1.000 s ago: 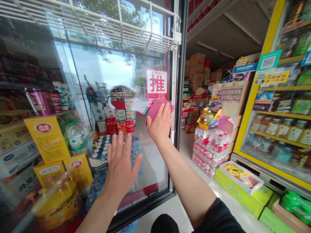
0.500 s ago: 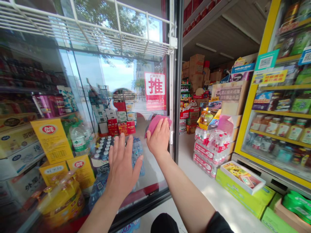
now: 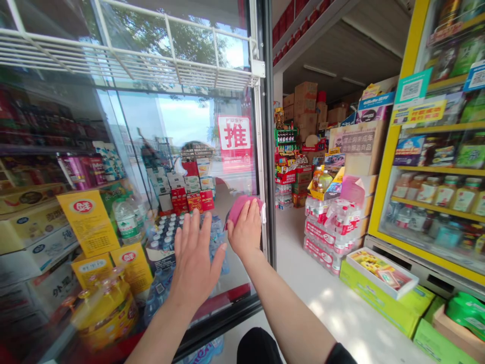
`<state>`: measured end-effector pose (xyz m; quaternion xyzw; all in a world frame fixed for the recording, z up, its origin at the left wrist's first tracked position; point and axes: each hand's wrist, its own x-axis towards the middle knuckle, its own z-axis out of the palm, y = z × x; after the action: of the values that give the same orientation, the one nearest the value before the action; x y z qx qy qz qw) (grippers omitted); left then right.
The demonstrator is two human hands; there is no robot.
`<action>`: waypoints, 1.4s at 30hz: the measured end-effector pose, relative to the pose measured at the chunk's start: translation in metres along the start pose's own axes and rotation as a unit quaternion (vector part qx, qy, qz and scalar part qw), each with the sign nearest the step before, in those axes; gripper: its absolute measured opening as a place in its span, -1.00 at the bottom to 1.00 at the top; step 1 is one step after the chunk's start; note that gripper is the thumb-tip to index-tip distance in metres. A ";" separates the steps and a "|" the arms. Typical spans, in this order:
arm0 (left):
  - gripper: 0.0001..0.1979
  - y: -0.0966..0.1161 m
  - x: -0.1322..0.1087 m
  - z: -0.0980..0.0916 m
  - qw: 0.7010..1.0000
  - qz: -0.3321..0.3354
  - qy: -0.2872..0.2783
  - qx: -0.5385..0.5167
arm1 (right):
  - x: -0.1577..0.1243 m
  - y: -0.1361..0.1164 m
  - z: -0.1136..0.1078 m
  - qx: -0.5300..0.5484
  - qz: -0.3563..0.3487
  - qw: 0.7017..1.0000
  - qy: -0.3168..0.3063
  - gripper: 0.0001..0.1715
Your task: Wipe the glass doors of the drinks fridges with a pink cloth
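Right hand [image 3: 246, 230] clamped on pink cloth [image 3: 237, 210] against the glass door [image 3: 240, 270], left hand [image 3: 195, 265] open, apparently flat on the glass

Over on the right, shrink-wrapped bottled water [image 3: 329, 237] stacked on the floor; cardboard cartons [image 3: 305, 106] piled high behind; bottled drinks [image 3: 428, 199] lined up in a yellow-framed display case [image 3: 382, 172]; green cartons [image 3: 382, 303] low down; far left, yellow cartons [image 3: 88, 222] and a yellow oil jug [image 3: 106, 316].
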<state>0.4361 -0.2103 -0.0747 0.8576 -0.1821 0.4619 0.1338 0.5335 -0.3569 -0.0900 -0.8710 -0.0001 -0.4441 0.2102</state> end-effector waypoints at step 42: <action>0.01 -0.078 0.108 -0.012 0.982 0.096 -0.033 0.159 | 0.103 -0.062 0.009 -0.049 -0.386 0.913 0.122 -0.15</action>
<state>0.5163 -0.1555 0.0176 0.8614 -0.1915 0.4672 -0.0554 0.5914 -0.3167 0.0078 -0.7516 -0.2890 -0.5925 -0.0220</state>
